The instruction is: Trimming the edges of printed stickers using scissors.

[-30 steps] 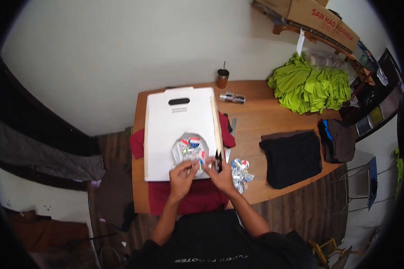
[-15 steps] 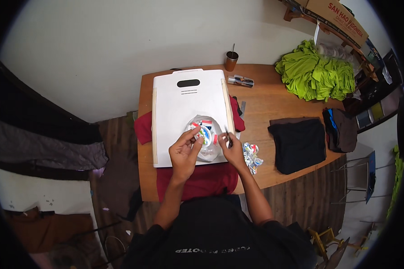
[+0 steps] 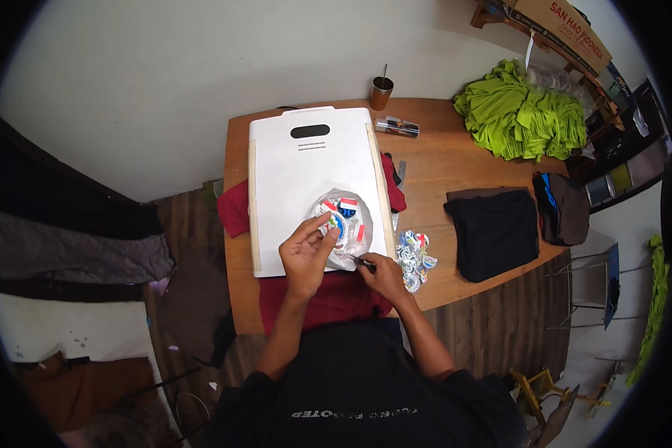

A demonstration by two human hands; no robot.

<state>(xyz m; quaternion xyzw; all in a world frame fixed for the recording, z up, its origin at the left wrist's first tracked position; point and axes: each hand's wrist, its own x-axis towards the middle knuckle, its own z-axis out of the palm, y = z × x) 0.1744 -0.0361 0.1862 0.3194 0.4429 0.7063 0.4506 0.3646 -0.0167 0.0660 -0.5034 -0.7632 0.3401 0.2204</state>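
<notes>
A white board (image 3: 306, 175) lies on a red garment (image 3: 313, 299) on the wooden table (image 3: 440, 160). On the board's near part sits a clear sheet with a round red, white and blue printed design (image 3: 343, 220). My left hand (image 3: 306, 254) pinches the sheet's near left edge. My right hand (image 3: 384, 275) holds a thin dark tool (image 3: 360, 260) whose tip touches the sheet's lower right edge.
A pile of cut printed scraps (image 3: 412, 257) lies right of the board. Folded black cloth (image 3: 494, 231), a dark bundle (image 3: 560, 209) and a heap of green garments (image 3: 523, 116) fill the right side. A brown cup (image 3: 381, 93) and a small tube (image 3: 397, 127) stand at the back.
Both hands moved from the board's near right edge up onto the printed sheet. The view has shifted so the table sits higher and more central.
</notes>
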